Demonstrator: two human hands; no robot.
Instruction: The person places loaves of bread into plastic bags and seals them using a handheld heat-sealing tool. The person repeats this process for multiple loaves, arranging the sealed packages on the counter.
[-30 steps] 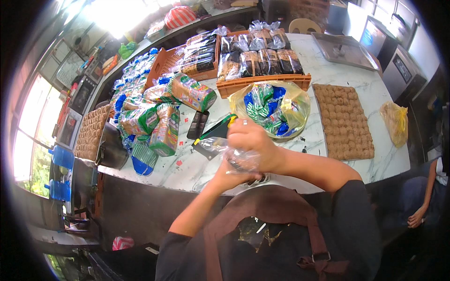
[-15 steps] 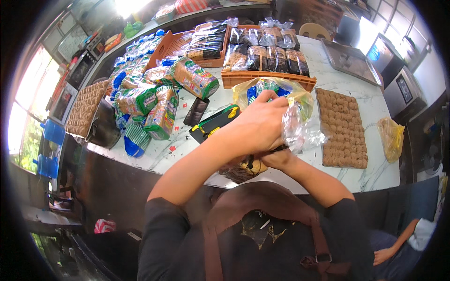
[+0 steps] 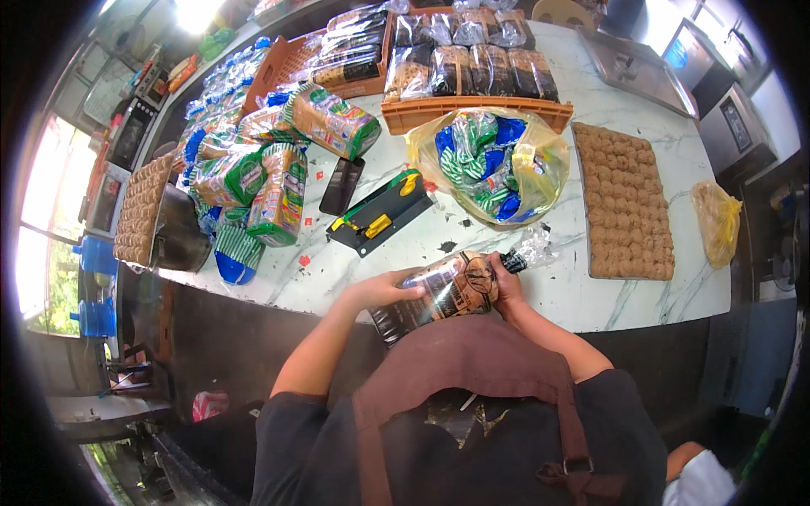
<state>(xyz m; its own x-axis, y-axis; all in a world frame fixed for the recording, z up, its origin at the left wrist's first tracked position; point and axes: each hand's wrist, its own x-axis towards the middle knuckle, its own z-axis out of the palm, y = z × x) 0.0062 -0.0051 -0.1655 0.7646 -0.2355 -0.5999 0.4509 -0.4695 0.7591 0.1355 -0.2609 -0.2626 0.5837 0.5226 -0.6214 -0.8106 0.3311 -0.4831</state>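
A dark printed bread bag is held between my hands at the near table edge, its clear gathered neck pointing right. My left hand grips the bag's left end, thumb on top. Around the neck end, the fingers of my right hand are closed. Just beyond lies a black-and-yellow bag-neck tape sealer, with a dark smartphone to its left. Behind my right hand sits an open yellowish plastic bag filled with green-and-blue wrappers.
Wrapped loaves are heaped at left. Orange crates with dark bagged loaves stand at the back. To the right are a tray of brown dough-like balls and a knotted yellow bag. Another person's arm shows lower right.
My left hand has come down from the bag's neck to its left end. The bread bag, mostly covered before, now shows its printed side.
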